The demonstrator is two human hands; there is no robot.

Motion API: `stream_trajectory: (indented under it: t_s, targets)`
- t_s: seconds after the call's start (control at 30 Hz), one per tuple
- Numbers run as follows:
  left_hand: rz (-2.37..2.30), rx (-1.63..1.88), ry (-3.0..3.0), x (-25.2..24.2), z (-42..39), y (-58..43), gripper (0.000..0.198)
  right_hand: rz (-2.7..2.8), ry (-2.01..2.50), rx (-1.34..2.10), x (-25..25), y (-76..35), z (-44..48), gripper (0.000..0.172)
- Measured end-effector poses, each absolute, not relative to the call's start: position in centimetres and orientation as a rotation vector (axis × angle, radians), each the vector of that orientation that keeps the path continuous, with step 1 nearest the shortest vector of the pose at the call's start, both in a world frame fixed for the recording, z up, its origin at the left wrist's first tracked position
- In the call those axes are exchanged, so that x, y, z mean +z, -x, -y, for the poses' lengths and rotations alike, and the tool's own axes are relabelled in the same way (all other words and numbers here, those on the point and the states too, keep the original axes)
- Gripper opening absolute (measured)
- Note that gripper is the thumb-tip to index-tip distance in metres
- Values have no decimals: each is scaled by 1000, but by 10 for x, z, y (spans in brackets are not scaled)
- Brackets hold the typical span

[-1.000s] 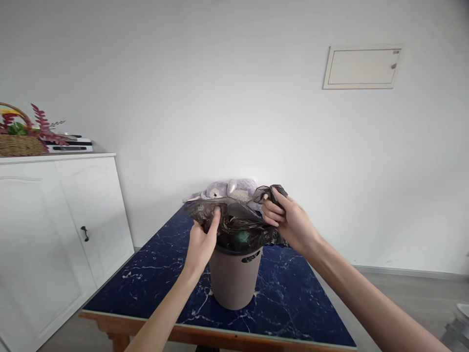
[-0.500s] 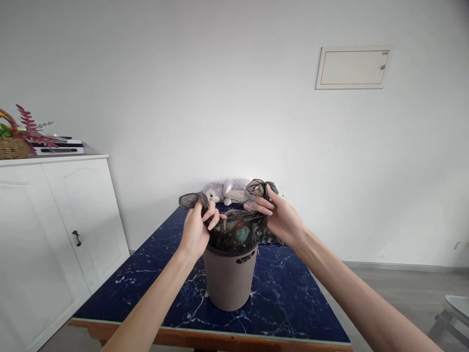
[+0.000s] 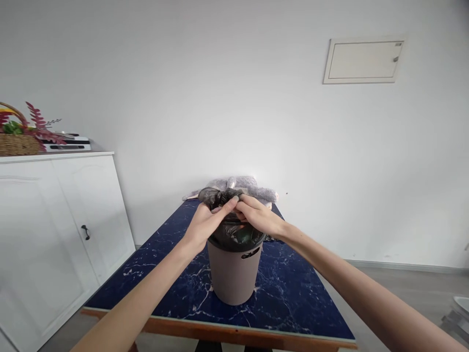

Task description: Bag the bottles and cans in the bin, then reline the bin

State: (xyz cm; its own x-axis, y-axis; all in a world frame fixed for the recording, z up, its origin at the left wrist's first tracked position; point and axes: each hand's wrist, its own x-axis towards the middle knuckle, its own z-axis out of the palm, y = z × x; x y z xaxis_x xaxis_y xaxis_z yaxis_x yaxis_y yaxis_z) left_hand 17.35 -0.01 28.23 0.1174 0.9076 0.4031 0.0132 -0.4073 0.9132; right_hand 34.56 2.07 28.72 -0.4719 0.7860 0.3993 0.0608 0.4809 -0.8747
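While half a second ago the two hands stood apart, each pinching one side of the rim of the black bin bag [image 3: 234,233], they have now met above the middle of the grey waste bin [image 3: 234,276]. The left hand [image 3: 205,226] is closed on the gathered plastic, which stands up as a dark bunch over its fingers. The right hand [image 3: 258,219] is curled tightly on the same bunch, its fingertips touching those of the left. So the mouth of the bag, open before, is now drawn nearly shut. The bag itself sits inside the bin, and the bin stands on the blue marbled table [image 3: 293,303]. Behind the hands a grey plush toy [image 3: 252,185] lies at the far end of the table.
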Motion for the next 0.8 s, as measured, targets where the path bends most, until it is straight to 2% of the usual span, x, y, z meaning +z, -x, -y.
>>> stream_trajectory:
  t_s: [0.13, 0.27, 0.5, 0.63, 0.7, 0.8]
  targets:
    - [-883, 1646, -1403, 275, 0, -182, 37, 1882, 641, 1187, 285, -352, -19, 36]
    - [-848, 1683, -1401, 271, -4, -182, 42, 1831, 527, 1368, 283, -358, -16, 38]
    - [-823, 1545, -1476, 278, 0, -161, 46, 1323, 537, 1425, 282, -348, -23, 35]
    - [-878, 1338, -1820, 299, 9, -146, 48, 1420, 713, 1317, 283, -342, -21, 25]
    - [-914, 1291, -2044, 312, 11, -141, 43, 1621, 775, 1247, 284, -340, -16, 25]
    - [-892, 1279, -2252, 328, 14, -144, 22, 1957, 697, 1066, 287, -332, -9, 30]
